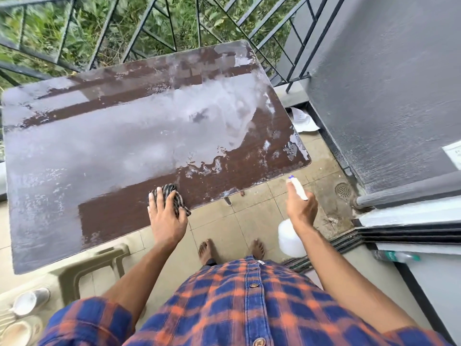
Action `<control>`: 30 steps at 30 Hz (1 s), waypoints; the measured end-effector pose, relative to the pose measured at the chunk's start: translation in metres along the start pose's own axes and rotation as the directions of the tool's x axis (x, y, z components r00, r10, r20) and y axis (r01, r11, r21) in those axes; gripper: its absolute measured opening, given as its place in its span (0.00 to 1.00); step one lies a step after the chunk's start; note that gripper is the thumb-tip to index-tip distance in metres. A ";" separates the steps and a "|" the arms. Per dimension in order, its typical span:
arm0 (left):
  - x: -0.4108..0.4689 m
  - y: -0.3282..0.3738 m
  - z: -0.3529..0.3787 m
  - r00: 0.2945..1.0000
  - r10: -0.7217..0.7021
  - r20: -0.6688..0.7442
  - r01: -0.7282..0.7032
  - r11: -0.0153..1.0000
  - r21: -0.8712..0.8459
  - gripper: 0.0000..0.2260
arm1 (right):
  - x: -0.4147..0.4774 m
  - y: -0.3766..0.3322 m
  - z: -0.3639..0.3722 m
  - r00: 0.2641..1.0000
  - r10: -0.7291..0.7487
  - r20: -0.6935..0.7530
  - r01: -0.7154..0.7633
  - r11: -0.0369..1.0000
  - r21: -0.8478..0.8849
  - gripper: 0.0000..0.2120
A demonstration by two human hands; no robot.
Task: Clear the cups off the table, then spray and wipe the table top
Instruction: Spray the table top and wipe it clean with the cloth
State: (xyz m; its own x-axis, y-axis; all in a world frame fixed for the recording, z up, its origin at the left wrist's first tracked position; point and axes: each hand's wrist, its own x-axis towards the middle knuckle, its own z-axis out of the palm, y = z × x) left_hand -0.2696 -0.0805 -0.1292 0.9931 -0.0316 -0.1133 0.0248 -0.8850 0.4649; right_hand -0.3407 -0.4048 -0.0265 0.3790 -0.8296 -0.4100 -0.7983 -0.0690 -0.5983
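The brown table top (124,126) is wet, with a pale sheen over most of it and a darker strip along the near edge. My left hand (166,216) presses a dark striped cloth (172,193) flat onto the table's near edge. To the right of the table, over the floor, my right hand (300,208) grips a white spray bottle (290,236) with a white nozzle and blue tip, pointing up and left. Two paper cups (30,302) lie at the lower left, off the table, on a beige plastic chair (92,265).
A black metal railing (154,28) runs behind the table, with greenery beyond. A grey wall (386,83) and a door track (399,231) stand on the right. The tiled floor (249,208) has a round drain (343,189). A white paper (303,121) lies past the table's right corner.
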 end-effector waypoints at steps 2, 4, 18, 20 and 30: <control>0.001 0.005 0.000 1.000 -0.022 0.002 0.022 1.000 -0.004 0.25 | 0.011 0.001 -0.006 0.999 0.022 -0.035 -0.021 0.999 0.050 0.22; 0.003 0.007 0.001 0.999 -0.034 0.008 0.034 0.999 0.011 0.26 | 0.021 0.006 -0.009 0.998 0.057 -0.038 -0.055 0.997 0.061 0.34; 0.003 0.007 0.002 0.999 -0.023 0.034 0.022 0.999 0.050 0.26 | 0.018 -0.013 0.004 0.997 -0.064 0.054 0.065 0.998 -0.022 0.27; 0.003 0.009 0.001 0.999 -0.028 0.041 0.026 0.998 0.050 0.26 | 0.008 -0.021 0.019 0.982 -0.142 0.128 0.149 0.987 -0.053 0.27; 0.002 0.008 -0.002 0.999 -0.007 0.041 0.005 0.999 0.032 0.30 | -0.009 -0.046 0.055 0.972 -0.168 0.166 0.174 0.984 -0.023 0.26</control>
State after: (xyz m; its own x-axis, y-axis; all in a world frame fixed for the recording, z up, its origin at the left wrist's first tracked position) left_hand -0.2667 -0.0869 -0.1238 0.9874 -0.0447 -0.1520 0.0264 -0.8997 0.4357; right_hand -0.2814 -0.3642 -0.0329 0.5800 -0.7027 -0.4121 -0.7307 -0.2251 -0.6446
